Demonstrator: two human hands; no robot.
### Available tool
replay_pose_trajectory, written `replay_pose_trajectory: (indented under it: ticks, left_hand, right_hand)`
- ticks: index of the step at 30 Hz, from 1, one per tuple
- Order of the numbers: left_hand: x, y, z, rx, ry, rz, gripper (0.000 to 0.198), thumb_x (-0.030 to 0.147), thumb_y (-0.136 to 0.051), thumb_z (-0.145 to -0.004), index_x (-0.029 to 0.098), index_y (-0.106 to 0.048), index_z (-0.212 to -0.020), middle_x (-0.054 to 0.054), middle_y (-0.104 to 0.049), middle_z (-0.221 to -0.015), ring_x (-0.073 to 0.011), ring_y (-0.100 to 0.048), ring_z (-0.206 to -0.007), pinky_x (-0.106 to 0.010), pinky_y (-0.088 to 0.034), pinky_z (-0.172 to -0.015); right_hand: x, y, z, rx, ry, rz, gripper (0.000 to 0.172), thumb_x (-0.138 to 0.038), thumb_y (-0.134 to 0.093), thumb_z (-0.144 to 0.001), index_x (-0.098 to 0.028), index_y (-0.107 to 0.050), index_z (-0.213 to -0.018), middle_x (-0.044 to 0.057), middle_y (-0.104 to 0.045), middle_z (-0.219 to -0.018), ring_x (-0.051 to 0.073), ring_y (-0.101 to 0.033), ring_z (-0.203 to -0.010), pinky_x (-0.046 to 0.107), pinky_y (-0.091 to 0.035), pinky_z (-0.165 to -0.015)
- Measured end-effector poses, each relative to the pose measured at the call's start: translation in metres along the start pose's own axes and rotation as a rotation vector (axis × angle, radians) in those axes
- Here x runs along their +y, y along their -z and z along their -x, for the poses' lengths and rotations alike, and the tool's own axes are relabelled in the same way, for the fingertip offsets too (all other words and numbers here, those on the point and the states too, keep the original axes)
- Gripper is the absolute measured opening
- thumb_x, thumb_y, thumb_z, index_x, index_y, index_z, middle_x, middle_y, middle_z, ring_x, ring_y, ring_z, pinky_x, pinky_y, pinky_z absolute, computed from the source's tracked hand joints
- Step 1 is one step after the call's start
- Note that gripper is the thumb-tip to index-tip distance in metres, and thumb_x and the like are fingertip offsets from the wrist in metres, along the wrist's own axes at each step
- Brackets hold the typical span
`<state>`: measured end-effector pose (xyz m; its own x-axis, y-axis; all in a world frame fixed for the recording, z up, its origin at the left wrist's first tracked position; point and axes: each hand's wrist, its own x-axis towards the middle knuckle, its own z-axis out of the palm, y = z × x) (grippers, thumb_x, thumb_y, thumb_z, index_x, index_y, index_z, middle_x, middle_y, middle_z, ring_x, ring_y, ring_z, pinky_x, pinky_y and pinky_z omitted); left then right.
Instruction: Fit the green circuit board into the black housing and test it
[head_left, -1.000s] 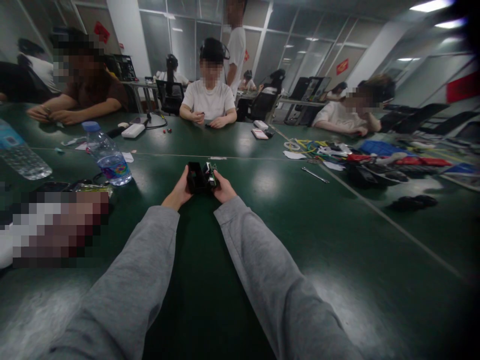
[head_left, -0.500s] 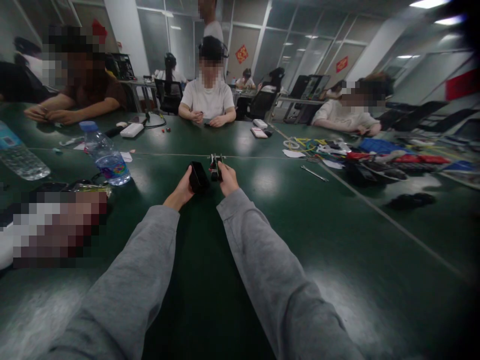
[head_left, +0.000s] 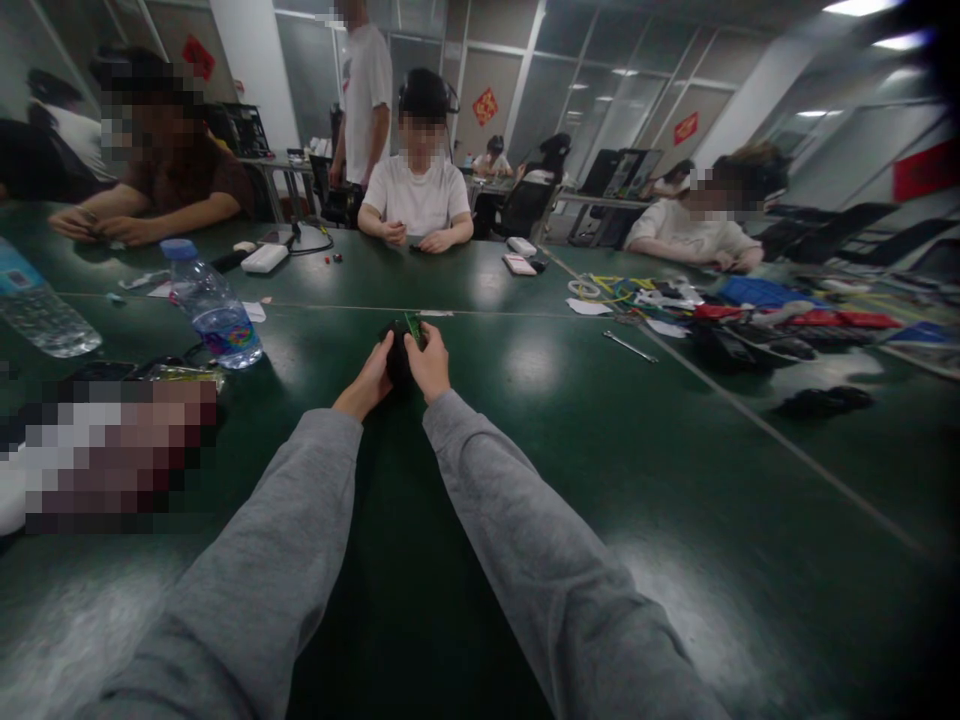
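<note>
This looks like an office room used as a shared workroom: a long dark-green table (head_left: 750,570) fills the front, with people (head_left: 417,198) in dark headgear seated along its far edge, and behind them stand more desks (head_left: 596,204), black office chairs (head_left: 529,208) and a partition (head_left: 581,65) of framed panes under ceiling lights (head_left: 861,8). Toward the table's right edge, a heap of coloured cables (head_left: 616,292) and a wrench (head_left: 630,347) lend a workshop air. Red diamond-shaped decorations (head_left: 485,106) hang on the partition, and drink bottles (head_left: 217,320) are near the table's left edge.
</note>
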<state>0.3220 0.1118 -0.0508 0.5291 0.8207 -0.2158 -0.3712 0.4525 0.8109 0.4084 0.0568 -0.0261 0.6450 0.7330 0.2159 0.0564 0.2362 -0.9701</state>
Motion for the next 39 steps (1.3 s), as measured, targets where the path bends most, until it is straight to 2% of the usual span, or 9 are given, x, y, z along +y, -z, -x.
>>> replay_pose_trajectory:
  ticks: [6, 9, 15, 17, 22, 27, 31, 34, 39]
  left_hand:
    - [0.007, -0.002, 0.009, 0.0, 0.009, 0.025, 0.042, 0.051, -0.05, -0.09, 0.023, -0.062, -0.119, -0.01, -0.071, -0.105, -0.0273, -0.066, -0.103, -0.039, -0.055, -0.085]
    - [0.013, -0.002, 0.015, 0.03, 0.045, 0.048, 0.051, 0.056, -0.045, -0.09, 0.019, -0.061, -0.121, -0.012, -0.071, -0.103, -0.0292, -0.066, -0.102, -0.042, -0.054, -0.084]
    - [0.016, 0.0, 0.013, 0.05, 0.04, 0.142, 0.047, 0.051, -0.046, -0.09, 0.016, -0.061, -0.118, -0.012, -0.072, -0.094, -0.0271, -0.068, -0.091, -0.042, -0.054, -0.081]
    - [0.016, -0.001, 0.013, 0.048, 0.043, 0.15, 0.044, 0.048, -0.048, -0.089, 0.015, -0.062, -0.116, -0.012, -0.071, -0.091, -0.0259, -0.068, -0.086, -0.041, -0.054, -0.079]
    - [0.017, -0.007, 0.016, 0.067, 0.028, 0.125, 0.038, 0.043, -0.05, -0.087, 0.017, -0.063, -0.111, -0.01, -0.071, -0.088, -0.0255, -0.068, -0.084, -0.039, -0.054, -0.077]
    - [0.013, -0.009, 0.012, 0.0, -0.013, 0.104, 0.032, 0.035, -0.048, -0.086, 0.016, -0.063, -0.107, -0.008, -0.071, -0.089, -0.0235, -0.067, -0.086, -0.037, -0.054, -0.078]
    - [0.009, -0.008, 0.007, 0.071, -0.002, 0.019, 0.025, 0.028, -0.055, -0.082, 0.017, -0.064, -0.102, -0.005, -0.069, -0.084, -0.0188, -0.065, -0.078, -0.03, -0.052, -0.072]
    - [0.006, -0.007, 0.006, 0.056, -0.095, -0.09, 0.03, 0.021, -0.064, -0.076, 0.021, -0.063, -0.106, -0.002, -0.068, -0.087, -0.0139, -0.063, -0.074, -0.024, -0.049, -0.066]
    - [0.011, -0.012, 0.008, 0.031, -0.2, -0.277, 0.039, 0.02, -0.071, -0.075, 0.02, -0.063, -0.113, -0.006, -0.068, -0.096, -0.0176, -0.065, -0.083, -0.028, -0.05, -0.072]
  right_hand:
    - [-0.004, -0.008, 0.006, -0.131, -0.068, -0.166, 0.014, -0.024, -0.07, -0.08, -0.023, -0.066, -0.094, 0.003, -0.065, -0.115, 0.014, -0.049, -0.128, 0.03, -0.028, -0.116]
    - [-0.002, -0.011, 0.006, -0.144, -0.12, -0.253, 0.012, -0.031, -0.064, -0.087, -0.022, -0.067, -0.093, 0.002, -0.067, -0.109, 0.012, -0.055, -0.119, 0.028, -0.035, -0.11]
    - [0.008, 0.006, -0.001, -0.097, -0.562, -0.501, 0.026, -0.034, -0.043, -0.099, -0.021, -0.063, -0.088, 0.001, -0.068, -0.084, 0.012, -0.066, -0.091, 0.025, -0.051, -0.087]
    - [0.009, 0.015, -0.003, -0.125, -0.618, -0.59, 0.029, -0.037, -0.04, -0.099, -0.022, -0.063, -0.09, 0.001, -0.068, -0.084, 0.013, -0.066, -0.086, 0.025, -0.053, -0.079]
    - [0.01, 0.022, -0.002, -0.207, -0.558, -0.622, 0.027, -0.036, -0.04, -0.098, -0.027, -0.066, -0.099, -0.002, -0.07, -0.088, 0.013, -0.065, -0.085, 0.024, -0.053, -0.074]
    - [0.009, 0.018, 0.0, -0.257, -0.523, -0.63, 0.029, -0.036, -0.041, -0.098, -0.026, -0.067, -0.102, -0.002, -0.07, -0.089, 0.015, -0.065, -0.086, 0.027, -0.054, -0.078]
    - [0.007, 0.016, 0.0, -0.169, -0.545, -0.655, 0.021, -0.032, -0.047, -0.096, -0.027, -0.065, -0.106, -0.003, -0.07, -0.082, 0.015, -0.066, -0.082, 0.029, -0.055, -0.081]
    - [0.006, 0.015, -0.001, -0.085, -0.578, -0.68, 0.018, -0.03, -0.049, -0.095, -0.026, -0.064, -0.104, -0.004, -0.068, -0.073, 0.015, -0.066, -0.077, 0.028, -0.056, -0.079]
    - [0.007, 0.016, -0.003, -0.096, -0.605, -0.701, 0.02, -0.033, -0.048, -0.096, -0.023, -0.065, -0.092, -0.003, -0.068, -0.069, 0.015, -0.067, -0.074, 0.027, -0.057, -0.075]
